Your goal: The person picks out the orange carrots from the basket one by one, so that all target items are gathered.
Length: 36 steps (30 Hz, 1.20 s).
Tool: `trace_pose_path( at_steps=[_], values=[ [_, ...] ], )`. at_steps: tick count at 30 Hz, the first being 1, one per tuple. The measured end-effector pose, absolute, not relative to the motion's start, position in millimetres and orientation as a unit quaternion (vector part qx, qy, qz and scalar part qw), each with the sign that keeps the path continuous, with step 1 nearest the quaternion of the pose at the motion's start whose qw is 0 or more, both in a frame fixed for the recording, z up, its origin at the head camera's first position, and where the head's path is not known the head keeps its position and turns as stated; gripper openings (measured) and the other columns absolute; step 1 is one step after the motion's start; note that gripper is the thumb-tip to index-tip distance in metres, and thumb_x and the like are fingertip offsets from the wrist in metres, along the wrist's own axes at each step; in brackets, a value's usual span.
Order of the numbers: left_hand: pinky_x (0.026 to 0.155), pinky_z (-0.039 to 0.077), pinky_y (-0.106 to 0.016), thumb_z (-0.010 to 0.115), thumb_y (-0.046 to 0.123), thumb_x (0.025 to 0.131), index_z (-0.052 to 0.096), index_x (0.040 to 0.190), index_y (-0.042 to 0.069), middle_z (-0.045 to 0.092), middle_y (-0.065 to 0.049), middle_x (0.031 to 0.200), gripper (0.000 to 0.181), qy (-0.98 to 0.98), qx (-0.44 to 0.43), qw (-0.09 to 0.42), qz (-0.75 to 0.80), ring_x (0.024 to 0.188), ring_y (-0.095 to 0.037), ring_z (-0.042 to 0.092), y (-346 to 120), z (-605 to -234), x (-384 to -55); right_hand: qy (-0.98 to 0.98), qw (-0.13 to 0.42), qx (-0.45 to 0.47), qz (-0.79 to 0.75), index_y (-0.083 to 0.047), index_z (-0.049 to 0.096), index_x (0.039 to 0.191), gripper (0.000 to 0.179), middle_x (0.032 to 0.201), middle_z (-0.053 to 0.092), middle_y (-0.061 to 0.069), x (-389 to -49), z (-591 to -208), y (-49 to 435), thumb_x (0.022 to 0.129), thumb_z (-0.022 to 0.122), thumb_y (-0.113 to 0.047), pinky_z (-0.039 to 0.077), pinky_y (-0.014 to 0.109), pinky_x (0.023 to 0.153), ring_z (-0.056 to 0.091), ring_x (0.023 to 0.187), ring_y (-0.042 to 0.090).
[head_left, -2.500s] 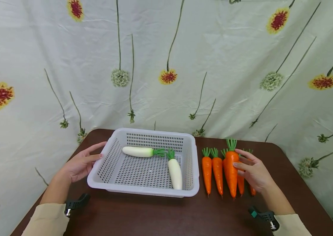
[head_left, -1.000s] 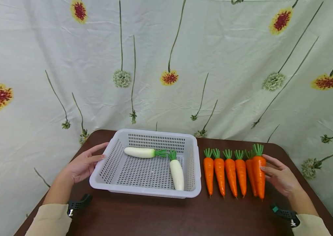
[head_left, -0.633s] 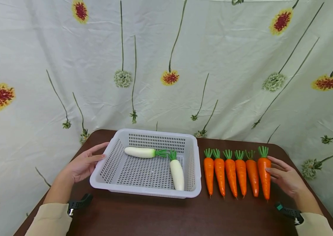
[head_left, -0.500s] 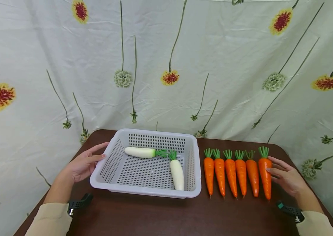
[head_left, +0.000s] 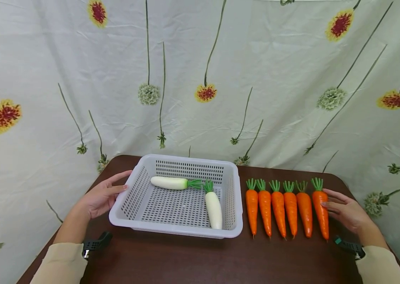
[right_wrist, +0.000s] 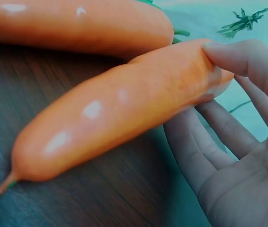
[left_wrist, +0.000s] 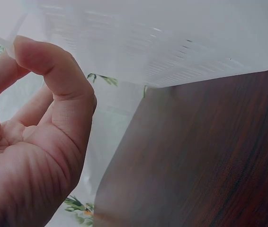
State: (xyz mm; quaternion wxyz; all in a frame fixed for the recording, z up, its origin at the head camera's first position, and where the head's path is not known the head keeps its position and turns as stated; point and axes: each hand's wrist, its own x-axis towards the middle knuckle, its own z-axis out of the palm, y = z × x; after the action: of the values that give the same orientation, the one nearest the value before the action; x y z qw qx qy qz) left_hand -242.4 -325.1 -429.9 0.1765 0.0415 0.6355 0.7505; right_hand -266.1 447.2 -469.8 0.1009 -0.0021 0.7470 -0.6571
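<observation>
At the right end of a row of carrots, my right hand (head_left: 348,213) holds the last carrot (head_left: 320,211) near its leafy end. Its thumb (right_wrist: 233,54) presses the top side and the other fingers reach along the far side. This carrot lies tip towards me, a small gap from its neighbour (head_left: 304,213). My left hand (head_left: 98,197) pinches the left rim of a pale perforated plastic basket (head_left: 175,228) between thumb and fingers. Inside the basket are two white radishes with green tops, one lying crosswise (head_left: 169,182), the other lengthwise (head_left: 214,211).
Several more carrots (head_left: 279,213) lie side by side between the basket and my right hand, green tops away from me. The dark brown table (head_left: 192,260) stands against a pale curtain (head_left: 274,59) printed with flowers.
My right hand has carried its carrot rightward, from over the middle of the row to the right end, and set it down beside the others. My left hand stays on the basket rim.
</observation>
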Motion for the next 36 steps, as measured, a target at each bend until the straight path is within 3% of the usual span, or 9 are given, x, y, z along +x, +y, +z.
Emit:
trace_pose_path(
  at_steps=[7,14,22,31,36],
  values=[
    [0.092,0.059,-0.056,0.049,0.01,0.108,0.017,0.165,0.021,0.072,0.003,0.127,0.065,0.631,0.057,0.179,0.753,0.112,-0.027,0.073,-326,-430,-242,0.797,0.115,-0.004,-0.593,-0.023,0.051,0.151,0.052,0.11,0.06,-0.03,-270,-468,446,0.101,0.066,-0.018,0.06,0.021,0.085,0.067,0.099,-0.003],
    [0.092,0.059,-0.055,0.05,0.01,0.108,0.018,0.164,0.02,0.071,0.002,0.127,0.066,0.627,0.06,0.179,0.756,0.112,-0.027,0.073,-325,-431,-242,0.802,0.132,-0.008,-0.582,-0.018,0.053,0.149,0.05,0.11,0.061,-0.028,-275,-466,447,0.101,0.066,-0.017,0.06,0.023,0.087,0.068,0.1,-0.002],
    [0.092,0.059,-0.055,0.049,0.01,0.108,0.018,0.164,0.021,0.071,0.002,0.128,0.065,0.626,0.06,0.181,0.756,0.113,-0.027,0.073,-327,-431,-243,0.821,0.143,-0.02,-0.552,-0.002,0.042,0.154,0.062,0.113,0.06,-0.026,-279,-465,448,0.1,0.067,-0.02,0.061,0.026,0.089,0.067,0.102,-0.003],
    [0.093,0.058,-0.057,0.049,0.011,0.108,0.016,0.165,0.021,0.071,0.002,0.128,0.067,0.635,0.049,0.179,0.75,0.114,-0.027,0.072,-326,-432,-244,0.821,0.143,-0.009,-0.553,-0.008,0.045,0.154,0.06,0.113,0.057,-0.027,-274,-462,447,0.1,0.068,-0.022,0.061,0.027,0.09,0.065,0.101,-0.006],
    [0.093,0.058,-0.057,0.05,0.011,0.108,0.017,0.164,0.022,0.071,0.002,0.128,0.066,0.636,0.046,0.178,0.749,0.113,-0.028,0.072,-327,-433,-245,0.805,0.146,0.0,-0.575,-0.02,0.056,0.147,0.047,0.111,0.06,-0.027,-273,-463,447,0.101,0.067,-0.02,0.061,0.026,0.089,0.066,0.101,-0.004]
  ],
)
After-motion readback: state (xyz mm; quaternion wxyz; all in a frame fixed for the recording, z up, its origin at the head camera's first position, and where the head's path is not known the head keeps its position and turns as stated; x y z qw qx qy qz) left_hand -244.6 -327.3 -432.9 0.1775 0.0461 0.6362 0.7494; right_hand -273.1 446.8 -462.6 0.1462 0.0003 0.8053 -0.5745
